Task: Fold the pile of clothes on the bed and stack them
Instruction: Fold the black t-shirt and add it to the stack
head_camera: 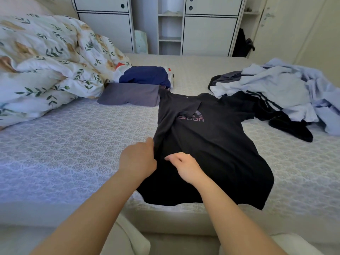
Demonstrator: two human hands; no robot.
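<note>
A black T-shirt (211,144) with a pink logo lies spread on the bed, its left side and sleeve folded in over the chest. My left hand (138,159) grips the shirt's folded left edge. My right hand (184,165) rests on the cloth just beside it, fingers curled and pinching the fabric. Behind the shirt lie a folded grey garment (128,95) and a folded navy one (147,75). An unfolded pile of light blue and black clothes (276,92) sits at the right.
A floral duvet (46,61) is bunched at the left of the patterned mattress (73,144). White cupboards (207,34) stand behind the bed. The bed's front edge runs just under my forearms.
</note>
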